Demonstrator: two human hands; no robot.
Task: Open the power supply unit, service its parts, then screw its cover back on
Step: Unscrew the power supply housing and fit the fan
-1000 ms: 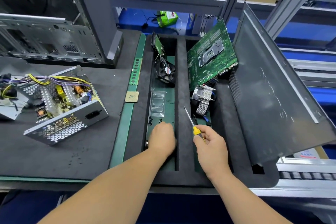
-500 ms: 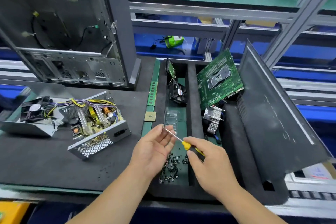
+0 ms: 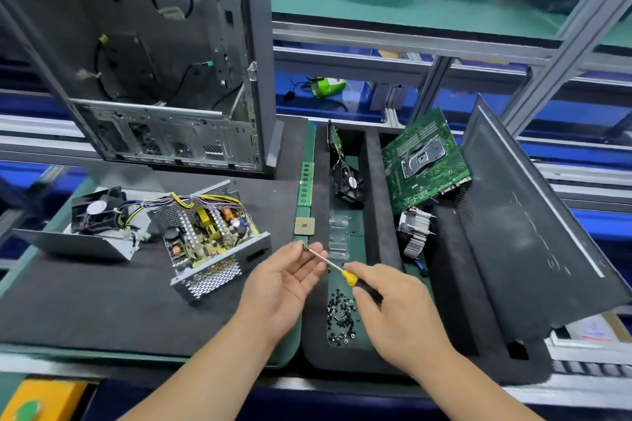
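The opened power supply unit (image 3: 212, 243) lies tilted on the black mat at left, its circuit board and wires exposed. Its removed cover (image 3: 89, 244), with a black fan wired to it, sits further left. My right hand (image 3: 393, 311) grips a yellow-handled screwdriver (image 3: 350, 277), its shaft pointing up and left. My left hand (image 3: 284, 280), palm turned up, pinches a small dark screw (image 3: 304, 247) at the shaft's tip between thumb and fingertips. Both hands hover above the mat's right edge, right of the unit.
A pile of several black screws (image 3: 340, 318) lies in the foam tray (image 3: 374, 181). That tray also holds a small fan (image 3: 349, 183), a motherboard (image 3: 424, 161), a heatsink (image 3: 415, 232) and a side panel (image 3: 530, 232). An open PC case (image 3: 154, 61) stands behind. A RAM stick (image 3: 305, 183) and CPU (image 3: 304, 225) lie beside the tray.
My left hand rose from the screw pile and came to the screwdriver tip. The right hand swung the shaft leftward. My view tilted up, and both hands shifted slightly left.
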